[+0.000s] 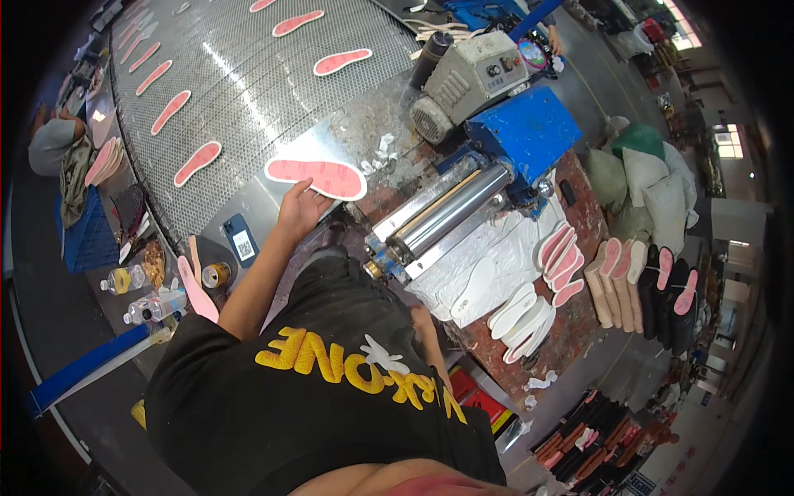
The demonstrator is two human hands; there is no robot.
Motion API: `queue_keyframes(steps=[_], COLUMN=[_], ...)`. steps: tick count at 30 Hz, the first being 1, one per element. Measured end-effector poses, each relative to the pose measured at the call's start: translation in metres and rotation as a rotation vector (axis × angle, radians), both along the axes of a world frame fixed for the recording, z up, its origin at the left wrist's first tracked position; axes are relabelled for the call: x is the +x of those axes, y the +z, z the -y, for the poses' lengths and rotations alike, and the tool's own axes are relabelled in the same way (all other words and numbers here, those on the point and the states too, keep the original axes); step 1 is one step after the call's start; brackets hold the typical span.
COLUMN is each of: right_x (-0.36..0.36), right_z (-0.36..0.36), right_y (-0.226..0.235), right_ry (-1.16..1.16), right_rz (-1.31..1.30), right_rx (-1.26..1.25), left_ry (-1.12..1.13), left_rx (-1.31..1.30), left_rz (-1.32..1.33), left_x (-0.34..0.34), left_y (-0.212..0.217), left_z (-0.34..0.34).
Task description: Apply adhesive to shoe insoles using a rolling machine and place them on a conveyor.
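My left hand (303, 210) grips the near edge of a pink insole (331, 176) with a white rim, its fingertips resting on the pink face. That insole lies over a shiny metal plate at the near end of a mesh conveyor belt (273, 83). Low beside my body, my right hand (423, 321) hangs near the front of a blue roller machine (517, 124); its fingers are too hidden to read. The machine's steel roller (455, 211) is just beyond that hand. A single white insole (474, 289) rests on white sheeting to the right.
Several pink insoles (172, 112) lie spaced along the belt. White insoles (521, 322) and pink ones (561, 258) are piled on the worn table. A phone (240, 240), a can (217, 274) and plastic bottles (153, 307) stand at left. A person (58, 147) is at far left.
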State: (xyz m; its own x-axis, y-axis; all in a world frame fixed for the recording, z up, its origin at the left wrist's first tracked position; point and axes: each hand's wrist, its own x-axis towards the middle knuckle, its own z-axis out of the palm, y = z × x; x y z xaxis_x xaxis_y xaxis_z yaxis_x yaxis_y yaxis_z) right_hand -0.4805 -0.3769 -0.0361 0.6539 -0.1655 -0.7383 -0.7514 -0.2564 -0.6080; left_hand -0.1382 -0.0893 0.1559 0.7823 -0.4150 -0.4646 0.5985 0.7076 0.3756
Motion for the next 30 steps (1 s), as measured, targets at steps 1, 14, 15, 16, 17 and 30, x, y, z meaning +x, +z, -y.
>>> queue_keyframes(steps=[1, 14, 15, 16, 17, 30], right_x=[0.002, 0.006, 0.006, 0.004, 0.004, -0.002], right_z=[0.002, -0.014, -0.013, -0.012, -0.011, -0.015], right_y=[0.001, -0.023, -0.019, -0.012, -0.005, -0.026], right_ry=[0.003, -0.162, -0.164, -0.182, -0.198, -0.170], right_rz=[0.012, -0.061, 0.016, -0.006, -0.026, -0.017], right_rx=[0.012, -0.130, -0.090, -0.027, 0.036, -0.016], left_ry=[-0.004, -0.014, 0.013, 0.024, -0.008, -0.006], left_rx=[-0.021, -0.003, 0.024, 0.043, 0.016, -0.001], left_rz=[0.034, -0.020, -0.055, -0.050, -0.021, -0.017], left_x=[0.000, -0.005, -0.005, -0.006, -0.006, -0.001], left_y=[0.000, -0.017, -0.018, -0.018, -0.018, -0.012], left_z=[0.000, -0.004, -0.003, -0.003, -0.003, 0.007])
